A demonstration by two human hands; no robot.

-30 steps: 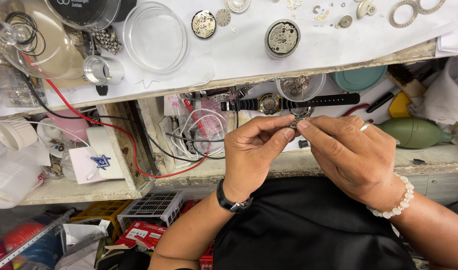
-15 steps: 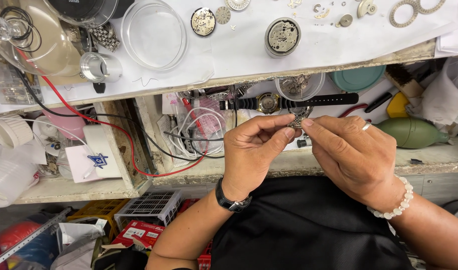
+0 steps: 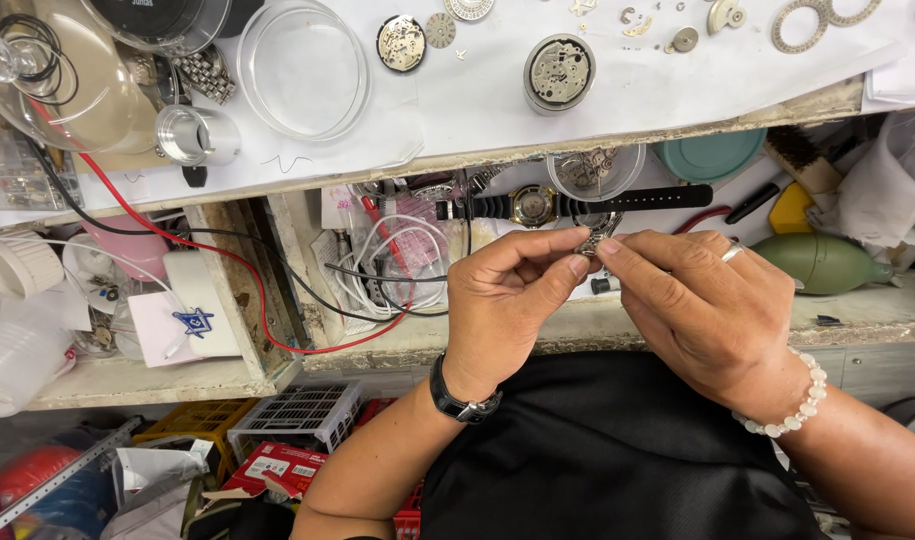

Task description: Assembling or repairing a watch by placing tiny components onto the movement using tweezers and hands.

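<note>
My left hand [image 3: 513, 295] and my right hand [image 3: 708, 300] meet in front of an open drawer, both pinching a small silver watch part [image 3: 596, 238] between thumbs and fingertips. Most of the part is hidden by my fingers. My left wrist wears a black watch, my right wrist a white bead bracelet, and a ring sits on one right finger. Just beyond my fingertips a wristwatch with a black strap [image 3: 538, 205] lies in the drawer.
On the white bench top [image 3: 478, 95] lie a round watch movement [image 3: 560, 72], a smaller movement [image 3: 401, 43], loose gears and rings, a clear dish [image 3: 303, 70] and a glass dome [image 3: 53, 85]. The drawer holds cables, a green dust blower [image 3: 823, 262], a teal lid [image 3: 710, 155].
My hands have stayed together on the small part, with the fingers shifting only slightly. The view has moved a little.
</note>
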